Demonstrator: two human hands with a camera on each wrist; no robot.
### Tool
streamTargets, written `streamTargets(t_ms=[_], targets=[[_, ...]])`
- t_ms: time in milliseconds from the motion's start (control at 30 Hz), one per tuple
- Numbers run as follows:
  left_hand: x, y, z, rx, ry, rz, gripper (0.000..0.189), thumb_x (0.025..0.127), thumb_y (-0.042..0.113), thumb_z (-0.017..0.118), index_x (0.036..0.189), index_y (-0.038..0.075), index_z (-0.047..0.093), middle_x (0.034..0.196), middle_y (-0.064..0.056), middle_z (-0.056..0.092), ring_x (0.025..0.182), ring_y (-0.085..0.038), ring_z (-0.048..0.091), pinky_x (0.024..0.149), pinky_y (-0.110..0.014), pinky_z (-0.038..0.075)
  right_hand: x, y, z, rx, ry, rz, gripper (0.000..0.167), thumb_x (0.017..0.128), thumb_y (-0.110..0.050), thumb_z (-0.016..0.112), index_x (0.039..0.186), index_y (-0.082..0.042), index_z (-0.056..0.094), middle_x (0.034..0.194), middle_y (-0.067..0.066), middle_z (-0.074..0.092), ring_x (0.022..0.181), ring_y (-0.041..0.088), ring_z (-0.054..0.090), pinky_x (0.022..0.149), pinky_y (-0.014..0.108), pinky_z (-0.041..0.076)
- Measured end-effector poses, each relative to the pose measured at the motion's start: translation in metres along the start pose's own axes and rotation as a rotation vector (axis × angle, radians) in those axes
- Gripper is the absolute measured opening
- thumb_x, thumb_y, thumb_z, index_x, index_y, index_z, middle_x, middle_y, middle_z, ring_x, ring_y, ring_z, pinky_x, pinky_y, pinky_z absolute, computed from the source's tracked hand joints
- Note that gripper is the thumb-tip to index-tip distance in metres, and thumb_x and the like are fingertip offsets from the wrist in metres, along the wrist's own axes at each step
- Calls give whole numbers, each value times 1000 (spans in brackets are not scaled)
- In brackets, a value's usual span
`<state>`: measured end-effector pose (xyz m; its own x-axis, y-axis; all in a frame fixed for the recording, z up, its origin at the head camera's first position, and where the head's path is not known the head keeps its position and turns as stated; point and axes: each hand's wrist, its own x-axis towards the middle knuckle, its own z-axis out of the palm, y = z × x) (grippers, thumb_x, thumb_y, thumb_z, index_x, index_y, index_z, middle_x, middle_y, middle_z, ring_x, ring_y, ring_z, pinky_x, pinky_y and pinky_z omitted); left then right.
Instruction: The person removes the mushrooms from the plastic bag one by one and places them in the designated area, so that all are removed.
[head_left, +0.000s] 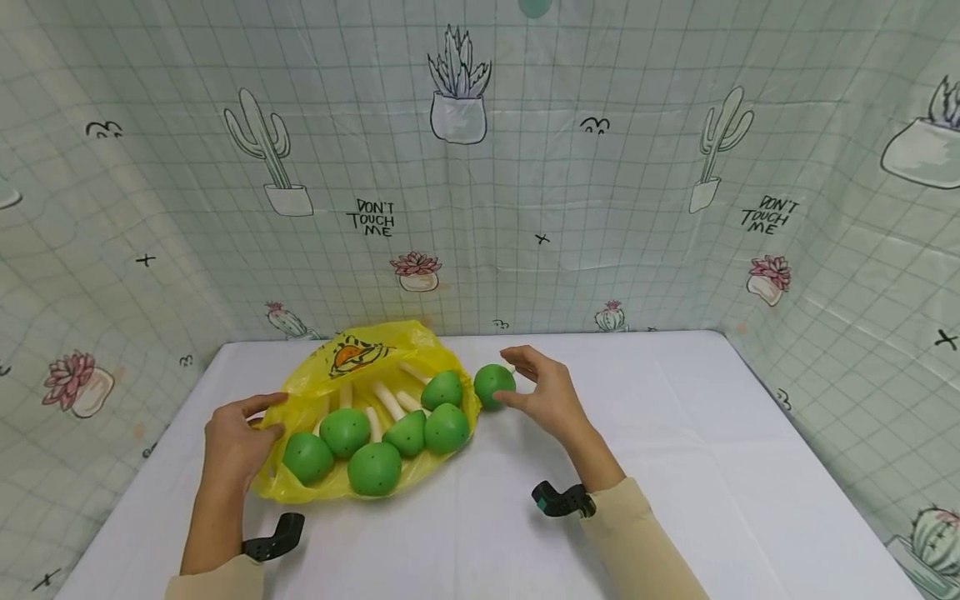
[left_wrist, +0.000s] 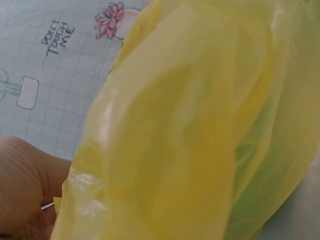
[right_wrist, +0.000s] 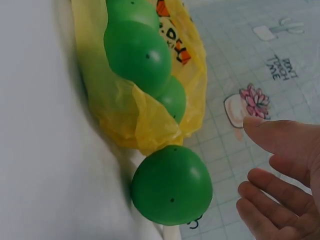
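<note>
All the visible fingers of the right hand [head_left: 543, 392] are spread from its thumb, loosely bent just right of a loose green ball [head_left: 492, 385]. In the head view the thumb tip overlaps the ball, while the right wrist view shows a gap between them. The ball rests on the white table [head_left: 480, 525] at the right end of a yellow bag [head_left: 408, 337]; whether it touches the plastic, I cannot tell. Its pale handle is nearly hidden by the fingers in the head view and cut off at the bottom of the right wrist view. The left hand [head_left: 236, 437] pinches the bag's left edge between thumb and fingers; in the left wrist view, blurred plastic hides the fingertips. Inside the bag, 6 more green balls [head_left: 375, 468] lie toward the near side, their pale handles [head_left: 387, 400] pointing mostly far; several handles are partly covered, so their number is hard to make out. Folds bend the orange-and-black print [head_left: 356, 357] on the far flap. Beyond the wrists, 2 beige sleeves [head_left: 637, 533] run off the near edge. On the far side hangs a cactus-patterned cloth [head_left: 495, 208], cut off above.
</note>
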<state>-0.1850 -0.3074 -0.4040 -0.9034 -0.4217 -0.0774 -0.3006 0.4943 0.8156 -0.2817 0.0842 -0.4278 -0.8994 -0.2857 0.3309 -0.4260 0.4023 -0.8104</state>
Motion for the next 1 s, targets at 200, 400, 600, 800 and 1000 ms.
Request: streamTargets(t_ms=[200,400,600,800,1000], targets=[[-2,0,1,9,-5,-4,51,97,-8,59,148,-1,58,159,-33,36,137,-52,42,112,-62,44,-4,-10,5,-6,-11,-11,59,82,-5,90,136,-3,65,139,14,67,132,34,61,112,39,49],[-2,2,3,19,1,24,50,97,-9,59,147,-2,58,158,-33,38,135,-52,44,111,-61,46,-6,-19,11,-19,-18,-24,58,82,-6,90,135,-5,66,138,13,68,131,34,62,111,43,50],[0,2,2,42,-15,31,51,96,-8,59,147,-3,57,157,-35,38,136,-53,44,110,-62,46,-7,-24,22,-31,-52,-30,59,82,-8,90,135,-4,66,139,12,67,129,36,63,109,47,51],[3,3,0,62,-66,23,53,97,-8,58,149,-3,55,158,-36,36,138,-55,41,112,-62,44,-9,-26,35,-22,-86,-93,58,82,-5,90,134,-1,65,136,16,68,124,40,66,107,51,53],[3,3,-3,74,-87,28,52,97,-9,58,149,-4,55,160,-35,34,140,-56,39,112,-62,43,-12,-28,48,-26,-148,-116,57,83,-7,89,134,0,65,135,17,68,125,38,65,107,49,53]])
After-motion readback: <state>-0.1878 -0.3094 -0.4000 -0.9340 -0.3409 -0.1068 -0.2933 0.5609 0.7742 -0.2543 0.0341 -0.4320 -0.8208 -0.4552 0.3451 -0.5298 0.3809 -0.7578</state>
